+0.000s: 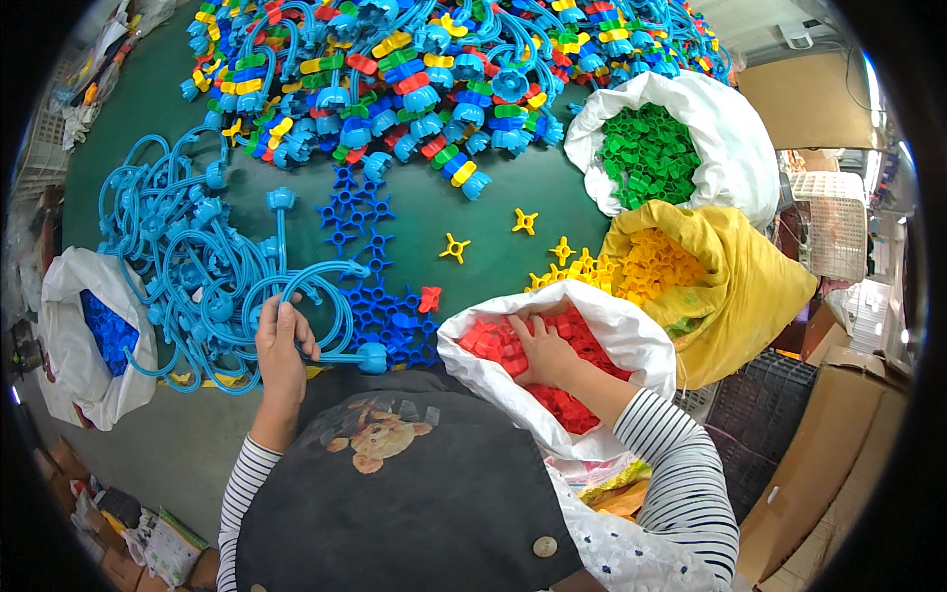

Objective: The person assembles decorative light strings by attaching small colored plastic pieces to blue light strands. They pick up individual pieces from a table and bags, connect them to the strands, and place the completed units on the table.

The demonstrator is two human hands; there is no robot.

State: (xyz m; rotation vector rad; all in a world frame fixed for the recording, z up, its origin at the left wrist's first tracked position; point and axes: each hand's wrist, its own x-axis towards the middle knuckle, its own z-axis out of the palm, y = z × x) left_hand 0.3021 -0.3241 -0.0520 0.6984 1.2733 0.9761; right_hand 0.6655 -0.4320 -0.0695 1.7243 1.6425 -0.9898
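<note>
My left hand (283,333) is closed around a light blue plastic tube (325,358) with a flower-shaped cup at its end. Beside it lies a tangled heap of similar light blue tubes (185,244). My right hand (544,351) reaches into a white woven sack (640,333), fingers spread on the red plastic pieces (566,403) inside; its palm side is hidden. Between the hands, dark blue star-shaped connectors (388,318) are spread on the green table (488,255), with one loose red piece (430,299) near them.
A big pile of tubes threaded with coloured pieces (399,74) covers the far side. At right stand a white sack of green pieces (647,159) and a yellow sack (747,281) of yellow connectors (658,266). A white sack of blue pieces (111,333) is at left.
</note>
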